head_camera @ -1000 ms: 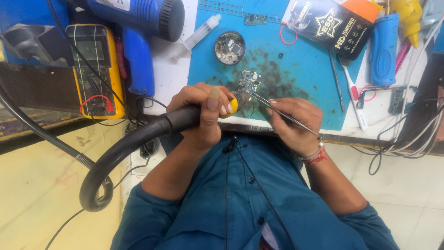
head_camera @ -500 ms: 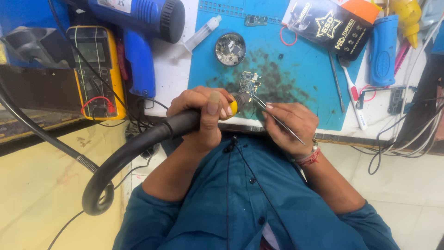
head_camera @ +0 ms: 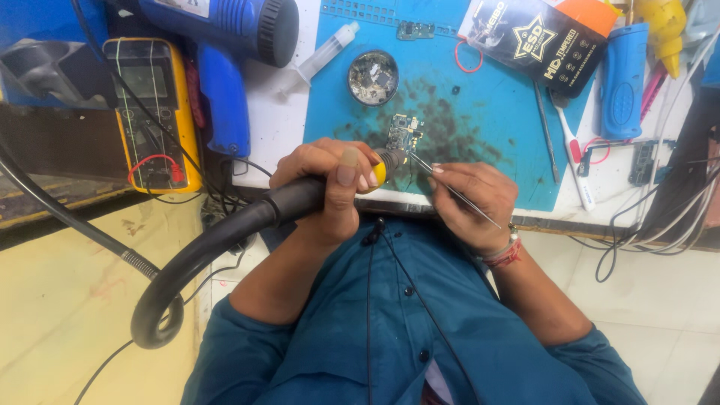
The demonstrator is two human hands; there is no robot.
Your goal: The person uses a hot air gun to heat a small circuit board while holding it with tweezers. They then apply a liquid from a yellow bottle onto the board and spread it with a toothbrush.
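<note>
While the hot-air handpiece (head_camera: 300, 196) is clenched in the left hand (head_camera: 330, 184) and thin tweezers (head_camera: 450, 189) are pinched in the right hand (head_camera: 469, 199), the small circuit board (head_camera: 403, 133) is seen just ahead of both tips on the blue mat (head_camera: 487, 112), nozzle axis pointed at it.

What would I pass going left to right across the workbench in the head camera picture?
Yellow multimeter → blue heat gun → syringe → round metal dish → small circuit board → black packet → blue case.
</note>
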